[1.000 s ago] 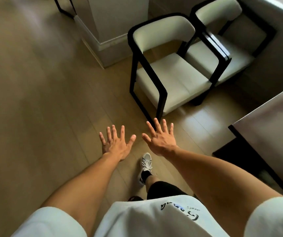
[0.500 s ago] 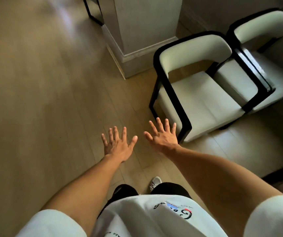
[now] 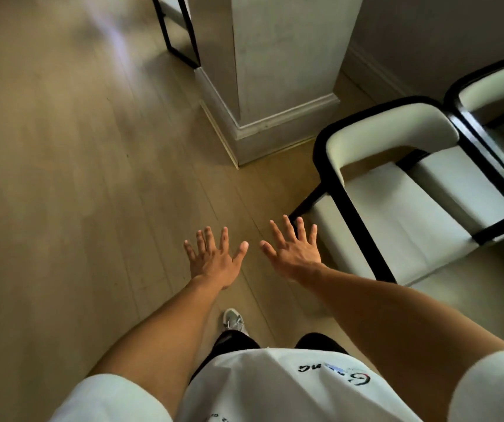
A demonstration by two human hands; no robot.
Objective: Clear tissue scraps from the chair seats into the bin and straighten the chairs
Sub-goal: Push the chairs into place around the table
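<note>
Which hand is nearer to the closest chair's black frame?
Right. The right hand is spread open just beside the near chair, fingertips close to its frame; the left hand is farther out, over bare floor.

My arms are bare from the short sleeves down. I wear a white T-shirt (image 3: pixel 275 388) with dark lettering and a small red and blue mark printed at about 3 o'clock on its front. Below it are black shorts (image 3: pixel 235 345) and a grey-white laced sneaker (image 3: pixel 234 321).
</note>
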